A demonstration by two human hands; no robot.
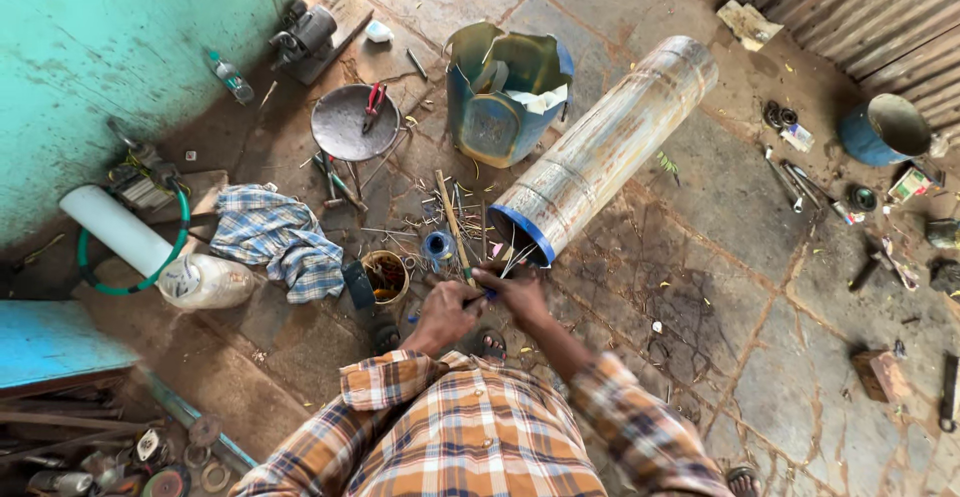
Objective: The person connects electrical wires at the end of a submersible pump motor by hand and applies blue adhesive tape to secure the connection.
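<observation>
Below, my left hand (440, 314) and right hand (520, 292) meet at the near rim of the cylinder (605, 147) lying on the floor (760, 357), both grips clenched on a thin tool (478, 300).

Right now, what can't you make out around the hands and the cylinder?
Head view only:
- Thin tool in right hand and left hand: too small, blurred.
- Near mouth of the metal cylinder: inside dark.
- Small tin contents: too small.
- Feet: hidden by checked shirt.
</observation>
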